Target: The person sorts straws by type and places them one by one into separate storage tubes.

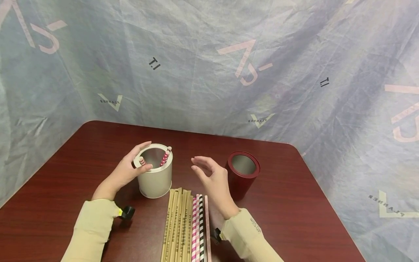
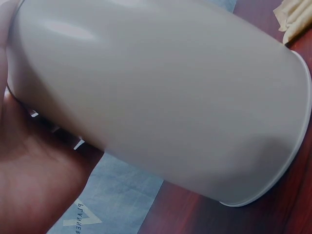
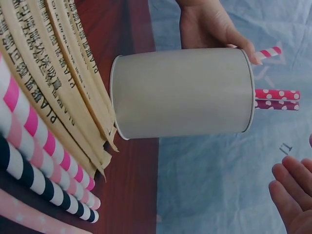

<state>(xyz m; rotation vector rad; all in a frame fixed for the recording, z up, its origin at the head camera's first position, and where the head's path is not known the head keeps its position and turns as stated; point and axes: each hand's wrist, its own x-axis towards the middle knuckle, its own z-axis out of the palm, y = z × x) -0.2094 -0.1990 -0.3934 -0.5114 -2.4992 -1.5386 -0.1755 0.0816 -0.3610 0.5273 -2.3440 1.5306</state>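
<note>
A white cylindrical canister (image 1: pixel 155 183) stands upright on the table, with my left hand (image 1: pixel 122 172) gripping its upper left side, thumb over the rim. Inside it lean two pink polka-dot paper straws (image 3: pixel 277 100) and a pink-striped straw (image 3: pixel 270 52). My right hand (image 1: pixel 216 182) hovers between the white canister and a dark red canister (image 1: pixel 242 187), its fingers loosely bent and holding nothing. Below the hands lie several paper-wrapped straws (image 1: pixel 178 225) in a row. Beside them are pink-striped straws (image 1: pixel 195 233), a black-striped straw (image 1: pixel 201 233) and a pale pink straw (image 1: pixel 207 233).
The dark red-brown table (image 1: pixel 294 218) has rounded far corners. Behind it and along both sides hangs a grey-blue printed cloth (image 1: pixel 183 91). The red canister's inside shows no straws from above.
</note>
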